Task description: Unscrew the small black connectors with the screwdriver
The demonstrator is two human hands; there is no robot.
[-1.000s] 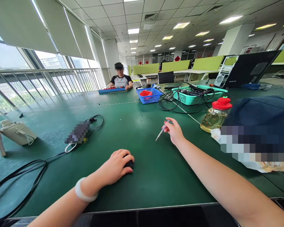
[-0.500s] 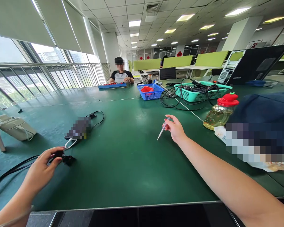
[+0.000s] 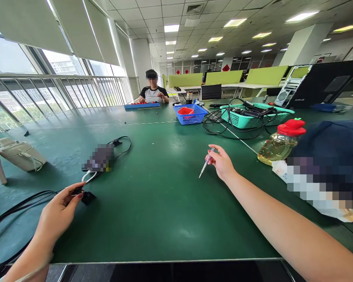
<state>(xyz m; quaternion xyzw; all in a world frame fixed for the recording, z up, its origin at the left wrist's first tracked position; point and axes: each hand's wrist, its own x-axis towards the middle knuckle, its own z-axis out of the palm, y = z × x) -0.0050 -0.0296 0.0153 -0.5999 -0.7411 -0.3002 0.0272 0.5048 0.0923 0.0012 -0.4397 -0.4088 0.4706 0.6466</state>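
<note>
My left hand (image 3: 60, 209) is at the left of the green table, thumb and forefinger closed on a black cable plug, largely hidden by the fingers. A black block-shaped connector (image 3: 88, 197) sticks out just beyond the thumb. Black cable (image 3: 20, 203) trails away to the left of this hand. Past the fingertips lies a dark, blurred-out device (image 3: 99, 157) with a white cord loop (image 3: 90, 177). Over the middle right, my right hand (image 3: 222, 162) grips a slim screwdriver (image 3: 205, 166) by its clear handle, its metal tip slanting down to the left above the tabletop.
A beige object (image 3: 22, 154) stands far left. Blue basket (image 3: 191, 115), teal basket (image 3: 247, 119) with tangled cables, and red-lidded bottle (image 3: 278, 145) stand toward the right. A dark cloth item (image 3: 332, 145) lies nearest my right arm. Another person (image 3: 153, 92) sits across the table (image 3: 153, 227).
My left thumb and forefinger have drawn closer together on the black plug. The right hand keeps the screwdriver in much the same pose. The whole view has shifted slightly.
</note>
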